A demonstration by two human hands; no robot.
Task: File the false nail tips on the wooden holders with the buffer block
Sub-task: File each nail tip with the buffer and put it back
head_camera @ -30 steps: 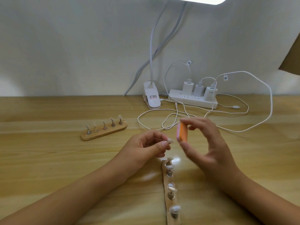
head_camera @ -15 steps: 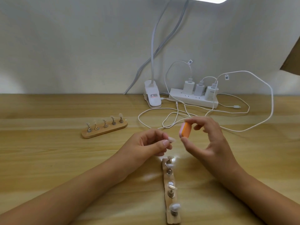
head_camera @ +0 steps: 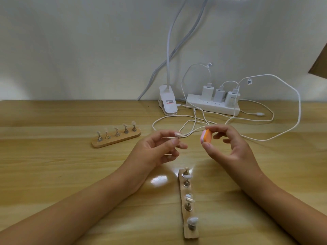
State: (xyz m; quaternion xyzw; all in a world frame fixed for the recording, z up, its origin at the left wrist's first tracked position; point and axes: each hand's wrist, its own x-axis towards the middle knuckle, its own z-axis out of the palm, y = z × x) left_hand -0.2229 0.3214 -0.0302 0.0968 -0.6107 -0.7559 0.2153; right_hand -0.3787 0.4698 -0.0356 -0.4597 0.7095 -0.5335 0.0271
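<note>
Apart now: my right hand [head_camera: 230, 151], pinching the orange buffer block [head_camera: 206, 136], has drawn it off the false nail tip [head_camera: 177, 134] that my left hand [head_camera: 159, 147] pinches. I judge this tip is mid-filing; next, bring the block lightly back. There are two holders: the far wooden holder [head_camera: 115, 139], left of my left hand, carries five tips; the near wooden holder [head_camera: 188, 206], below both hands, carries four.

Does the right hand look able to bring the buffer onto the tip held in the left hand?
Probably yes. The tip sticks out of the left hand toward the buffer pinched in the right hand; only open air lies between them.
</note>
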